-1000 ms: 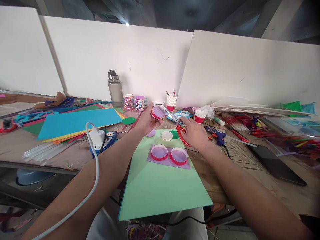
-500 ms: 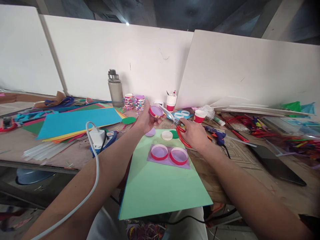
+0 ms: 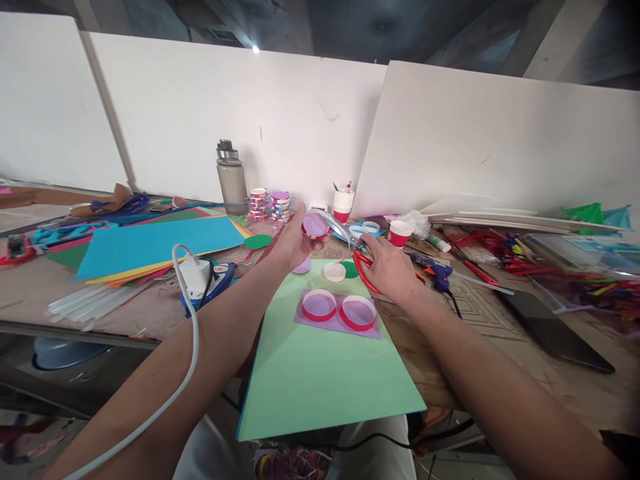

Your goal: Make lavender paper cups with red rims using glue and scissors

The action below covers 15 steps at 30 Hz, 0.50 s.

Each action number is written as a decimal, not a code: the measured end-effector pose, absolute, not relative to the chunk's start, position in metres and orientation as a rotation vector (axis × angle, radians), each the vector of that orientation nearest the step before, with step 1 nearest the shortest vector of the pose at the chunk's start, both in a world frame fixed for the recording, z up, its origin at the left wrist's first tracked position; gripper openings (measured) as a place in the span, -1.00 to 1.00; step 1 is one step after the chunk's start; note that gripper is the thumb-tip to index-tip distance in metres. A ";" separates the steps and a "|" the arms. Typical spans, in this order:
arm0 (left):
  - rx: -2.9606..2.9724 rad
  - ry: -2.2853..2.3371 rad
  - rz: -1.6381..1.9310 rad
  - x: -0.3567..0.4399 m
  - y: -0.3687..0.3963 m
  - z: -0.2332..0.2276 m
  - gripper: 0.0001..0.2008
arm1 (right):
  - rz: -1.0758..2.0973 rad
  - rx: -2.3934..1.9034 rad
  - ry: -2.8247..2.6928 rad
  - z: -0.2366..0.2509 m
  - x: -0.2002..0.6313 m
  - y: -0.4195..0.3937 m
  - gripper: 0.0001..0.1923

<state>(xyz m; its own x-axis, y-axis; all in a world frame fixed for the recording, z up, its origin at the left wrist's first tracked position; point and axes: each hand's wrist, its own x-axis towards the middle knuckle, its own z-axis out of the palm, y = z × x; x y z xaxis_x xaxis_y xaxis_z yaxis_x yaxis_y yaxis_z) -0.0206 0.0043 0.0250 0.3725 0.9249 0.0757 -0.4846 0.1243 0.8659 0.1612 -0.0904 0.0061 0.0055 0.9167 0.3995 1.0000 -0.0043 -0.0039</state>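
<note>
My left hand [image 3: 295, 241] is closed around a shallow cup ring [image 3: 315, 225] with a purple paper disc on its face. Red-handled scissors [image 3: 366, 267] are gripped in my right hand [image 3: 393, 268], their blades pointing left against the ring's upper edge. Below the hands, two red-and-white cup rings [image 3: 319, 305] stand on a purple paper piece [image 3: 330, 329]. That piece lies on a light green sheet [image 3: 320, 380]. A white round piece [image 3: 334, 272], a green disc [image 3: 349, 269] and a purple disc [image 3: 302, 265] lie near the sheet's far edge.
A bottle [image 3: 231, 180] and two decorated cup stacks [image 3: 259, 204] stand at the back. Coloured sheets [image 3: 160, 243] and a power strip [image 3: 213, 280] with a white cable lie left. To the right are a paper cup [image 3: 400, 233], a glue gun [image 3: 440, 275] and a dark flat device [image 3: 553, 330].
My left hand has turned the cup ring slightly, so more of its purple face shows. The scissor blades have shifted slightly along its edge. The rings on the sheet have not moved.
</note>
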 end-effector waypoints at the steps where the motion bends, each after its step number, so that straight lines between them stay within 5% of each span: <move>1: 0.966 0.577 1.081 -0.021 0.005 0.024 -0.40 | -0.417 -1.998 -1.993 0.006 0.161 -0.090 -0.52; 15: 0.867 0.582 1.111 -0.022 0.004 0.027 -0.45 | -0.472 -2.021 -1.999 0.004 0.161 -0.088 -0.54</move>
<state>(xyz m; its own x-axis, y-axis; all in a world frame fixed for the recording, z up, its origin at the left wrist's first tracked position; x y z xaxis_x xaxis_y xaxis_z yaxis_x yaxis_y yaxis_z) -0.0216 0.0036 0.0273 0.3546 0.9349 0.0145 -0.5209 0.1846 0.8334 0.1614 -0.0876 0.0041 0.0011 0.9146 0.4043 0.9989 -0.0203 0.0431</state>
